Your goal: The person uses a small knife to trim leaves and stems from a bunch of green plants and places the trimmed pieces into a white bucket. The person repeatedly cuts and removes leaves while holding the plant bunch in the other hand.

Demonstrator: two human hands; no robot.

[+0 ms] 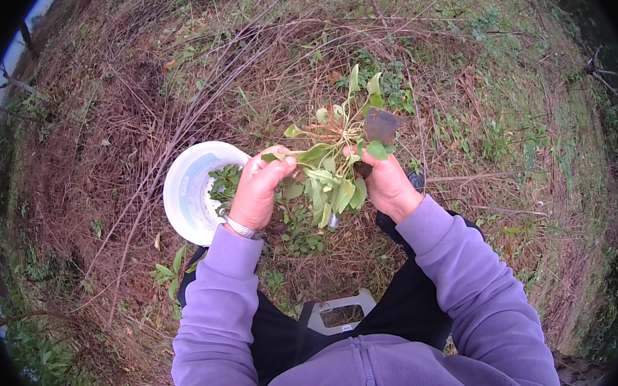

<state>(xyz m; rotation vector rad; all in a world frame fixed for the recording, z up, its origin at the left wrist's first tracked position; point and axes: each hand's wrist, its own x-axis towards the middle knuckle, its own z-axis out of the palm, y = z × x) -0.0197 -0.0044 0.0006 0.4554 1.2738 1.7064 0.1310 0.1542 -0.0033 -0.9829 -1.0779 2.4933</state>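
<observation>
Before me a leafy green plant (331,183) with pale, thin roots or stems at its centre is held up between both hands. My left hand (261,186) pinches a leaf at the plant's left side between thumb and fingers. Around the plant's right side my right hand (387,184) is closed, and a dark flat blade (381,125) sticks out above it; the tool's handle is mostly hidden by hand and leaves. Just left of my left hand stands a white plastic bucket (178,195) with green leaves (225,184) inside, partly covered by that hand.
Dry grass and low weeds (307,236) cover the ground. Long thin dry stalks (194,112) lie across it beyond the bucket. A grey plastic frame with an opening (319,323) is between my legs. A dark shoe (416,180) shows beside my right wrist. Bare branches (602,74) stand at the far right.
</observation>
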